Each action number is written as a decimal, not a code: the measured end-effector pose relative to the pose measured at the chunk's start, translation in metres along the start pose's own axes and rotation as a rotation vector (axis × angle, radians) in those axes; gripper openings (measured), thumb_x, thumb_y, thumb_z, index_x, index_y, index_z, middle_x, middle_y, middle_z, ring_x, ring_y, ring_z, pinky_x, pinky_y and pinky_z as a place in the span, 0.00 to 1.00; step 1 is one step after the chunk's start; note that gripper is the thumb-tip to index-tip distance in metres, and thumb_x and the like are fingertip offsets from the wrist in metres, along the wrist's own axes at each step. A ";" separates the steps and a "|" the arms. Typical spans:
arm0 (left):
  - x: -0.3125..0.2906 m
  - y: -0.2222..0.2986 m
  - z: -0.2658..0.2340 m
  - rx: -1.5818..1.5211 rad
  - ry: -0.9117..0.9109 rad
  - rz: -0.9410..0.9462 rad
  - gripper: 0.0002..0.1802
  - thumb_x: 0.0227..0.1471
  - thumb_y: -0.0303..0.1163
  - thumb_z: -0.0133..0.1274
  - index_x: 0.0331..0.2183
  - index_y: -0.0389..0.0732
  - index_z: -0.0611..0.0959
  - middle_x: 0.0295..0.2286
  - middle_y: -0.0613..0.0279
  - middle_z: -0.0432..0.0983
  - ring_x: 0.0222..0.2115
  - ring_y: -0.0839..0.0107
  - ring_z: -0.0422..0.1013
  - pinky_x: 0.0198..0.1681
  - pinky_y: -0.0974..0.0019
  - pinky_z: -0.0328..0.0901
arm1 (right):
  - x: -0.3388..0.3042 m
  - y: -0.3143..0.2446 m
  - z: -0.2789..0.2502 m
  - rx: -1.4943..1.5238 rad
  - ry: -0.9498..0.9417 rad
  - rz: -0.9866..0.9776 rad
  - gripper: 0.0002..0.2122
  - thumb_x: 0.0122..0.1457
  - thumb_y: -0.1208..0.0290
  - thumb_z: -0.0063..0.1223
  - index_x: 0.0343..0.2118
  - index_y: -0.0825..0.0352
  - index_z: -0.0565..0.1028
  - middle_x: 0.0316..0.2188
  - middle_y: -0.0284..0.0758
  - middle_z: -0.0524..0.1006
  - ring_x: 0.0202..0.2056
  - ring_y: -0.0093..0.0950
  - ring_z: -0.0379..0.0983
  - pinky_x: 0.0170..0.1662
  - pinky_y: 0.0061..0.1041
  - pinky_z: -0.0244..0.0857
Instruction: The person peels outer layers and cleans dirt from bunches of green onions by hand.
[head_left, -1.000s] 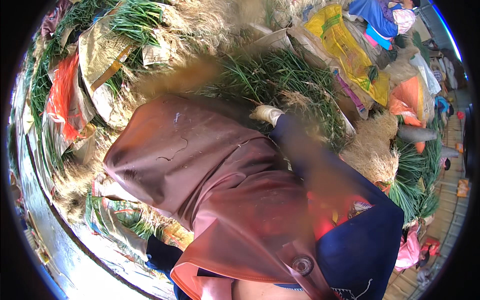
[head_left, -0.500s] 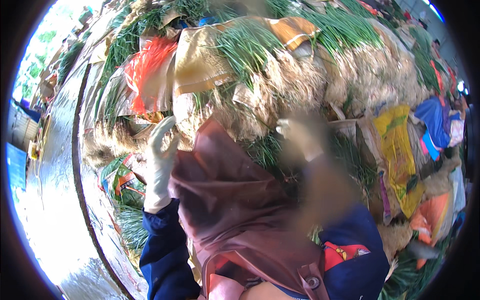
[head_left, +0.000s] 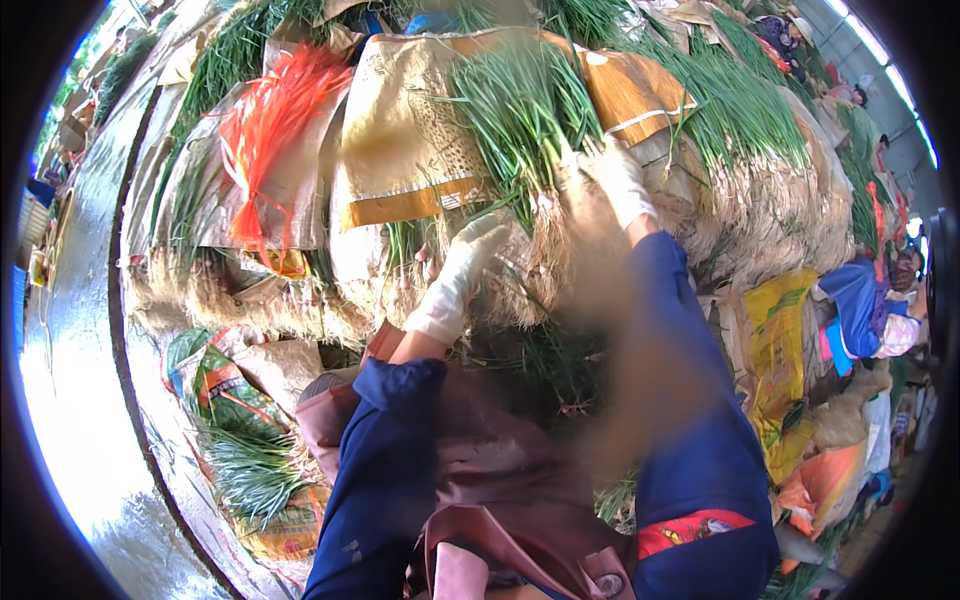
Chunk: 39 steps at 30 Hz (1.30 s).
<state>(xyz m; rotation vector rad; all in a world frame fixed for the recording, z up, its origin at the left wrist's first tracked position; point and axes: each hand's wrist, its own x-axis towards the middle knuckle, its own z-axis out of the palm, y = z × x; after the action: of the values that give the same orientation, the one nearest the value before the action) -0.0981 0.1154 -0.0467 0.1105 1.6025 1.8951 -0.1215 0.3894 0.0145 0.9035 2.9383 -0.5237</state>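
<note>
A pile of spring onions [head_left: 525,110] lies in front of me, green leaves pointing away and pale stringy roots toward me. My right hand [head_left: 618,182], in a white glove, has its fingers closed at the white stems on the pile's right side; a brownish blur over the view hides part of it. My left hand [head_left: 462,275], also gloved in white, is lower and to the left beside the roots, fingers stretched forward and apparently holding nothing. Under the leaves is a tan woven sack [head_left: 395,130] with an orange border. A brown apron [head_left: 500,430] covers my lap.
A bundle of red-orange plastic strips [head_left: 265,140] lies on sacking at the left. More spring onions [head_left: 755,130] spread to the right, and another bunch [head_left: 255,475] sits by my left side. A yellow sack [head_left: 780,350] lies at the right. Wet pavement [head_left: 80,420] runs along the left.
Both hands have moved forward from above the apron to the spring onions. The right hand has closed at their stems. The apron's raised edge has dropped, and the view has shifted slightly.
</note>
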 end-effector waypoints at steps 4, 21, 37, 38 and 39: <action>0.060 -0.037 0.048 -0.329 -0.035 -0.128 0.29 0.53 0.44 0.49 0.52 0.38 0.67 0.50 0.50 0.64 0.50 0.58 0.61 0.54 0.57 0.55 | 0.028 0.080 0.056 0.512 -0.094 -0.086 0.31 0.47 0.56 0.60 0.51 0.68 0.64 0.42 0.40 0.74 0.42 0.32 0.71 0.47 0.27 0.63; -0.002 0.021 0.002 -0.076 0.149 -0.134 0.32 0.48 0.27 0.54 0.54 0.37 0.62 0.44 0.53 0.70 0.45 0.65 0.67 0.43 0.66 0.64 | -0.009 0.046 -0.022 0.114 0.344 -0.230 0.20 0.53 0.68 0.54 0.49 0.67 0.67 0.39 0.42 0.75 0.38 0.28 0.72 0.43 0.23 0.67; -0.080 0.015 0.006 -0.224 0.208 0.263 0.19 0.51 0.33 0.53 0.44 0.34 0.75 0.36 0.59 0.75 0.36 0.76 0.69 0.41 0.74 0.63 | -0.149 -0.090 0.013 0.062 0.173 -0.483 0.13 0.49 0.56 0.55 0.27 0.62 0.77 0.30 0.34 0.73 0.34 0.31 0.70 0.40 0.29 0.62; -0.080 0.009 0.005 -0.314 0.165 0.172 0.18 0.51 0.34 0.54 0.43 0.37 0.76 0.34 0.62 0.75 0.32 0.78 0.69 0.37 0.76 0.63 | -0.171 -0.091 0.002 0.089 0.074 -0.461 0.11 0.51 0.59 0.53 0.31 0.62 0.77 0.32 0.35 0.73 0.35 0.32 0.70 0.42 0.28 0.63; -0.080 0.003 0.008 -0.404 0.118 0.079 0.16 0.51 0.35 0.54 0.42 0.39 0.77 0.31 0.65 0.76 0.28 0.81 0.69 0.33 0.78 0.63 | -0.184 -0.083 0.008 0.097 0.086 -0.577 0.10 0.51 0.61 0.54 0.31 0.63 0.76 0.32 0.35 0.74 0.34 0.32 0.71 0.40 0.28 0.64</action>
<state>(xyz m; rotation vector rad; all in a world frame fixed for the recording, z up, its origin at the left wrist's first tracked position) -0.0321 0.0806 -0.0156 -0.1134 1.2710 2.2835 -0.0143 0.2226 0.0546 0.0571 3.2564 -0.6571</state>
